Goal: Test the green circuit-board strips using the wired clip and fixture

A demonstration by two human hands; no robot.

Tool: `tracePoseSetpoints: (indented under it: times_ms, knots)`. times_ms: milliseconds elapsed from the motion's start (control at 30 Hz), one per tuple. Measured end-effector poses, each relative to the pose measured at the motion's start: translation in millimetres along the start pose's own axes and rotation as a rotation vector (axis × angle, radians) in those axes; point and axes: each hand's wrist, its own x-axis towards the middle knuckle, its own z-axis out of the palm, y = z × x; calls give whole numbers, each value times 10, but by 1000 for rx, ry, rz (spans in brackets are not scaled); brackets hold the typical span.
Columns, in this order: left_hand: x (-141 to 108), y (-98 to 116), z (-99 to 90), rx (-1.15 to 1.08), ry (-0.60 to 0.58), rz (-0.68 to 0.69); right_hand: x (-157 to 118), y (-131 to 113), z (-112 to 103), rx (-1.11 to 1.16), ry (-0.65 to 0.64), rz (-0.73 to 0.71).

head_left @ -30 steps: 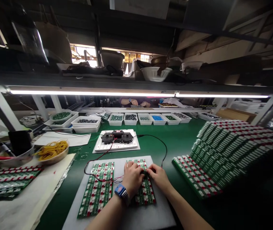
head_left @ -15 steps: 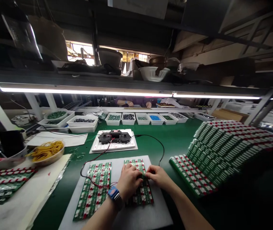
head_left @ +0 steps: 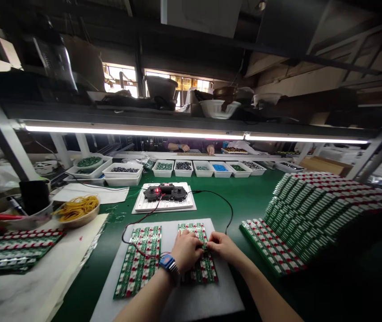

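Note:
My left hand (head_left: 188,250) rests with curled fingers over the right-hand panel of circuit boards (head_left: 210,270), a blue-faced watch on its wrist. My right hand (head_left: 223,246) has thumb and fingertips pinched together at that panel's right edge; what sits between them is too small to make out. A second circuit-board panel (head_left: 140,259) lies to the left on the same white sheet (head_left: 174,302). Red and black wires run across it towards my left wrist. They come from a black device (head_left: 165,192), showing red lights, on a white base. Another black cable reaches from the device towards my right hand.
Stacked circuit-board panels (head_left: 318,214) rise on the right, with one panel (head_left: 271,248) in front. Several white trays of small parts (head_left: 202,168) line the back. A bowl of yellow rubber bands (head_left: 78,209) and more panels (head_left: 19,250) are on the left. Another person's hands (head_left: 210,149) show beyond.
A red light now glows on the device's left part. Both hands keep nearly the same place on the right-hand panel. The whole view has shifted slightly.

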Motion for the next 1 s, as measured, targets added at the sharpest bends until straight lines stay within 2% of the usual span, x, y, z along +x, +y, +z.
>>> tracePoseSetpoints:
  times_ms: [133, 300, 433, 667, 1000]
  knots:
    - [15, -1, -13, -3, -15, -3, 8, 2, 47, -51, 34, -18]
    - [-18, 13, 25, 2, 15, -21, 36, 11, 131, -138, 104, 47]
    - [-74, 25, 67, -36, 60, -67, 31, 5, 120, -147, 78, 15]
    - [-106, 26, 79, -36, 46, -85, 38, 15, 56, -151, 25, -41]
    - [-95, -7, 129, -58, 82, -85, -49, 69, 84, -91, 100, -93]
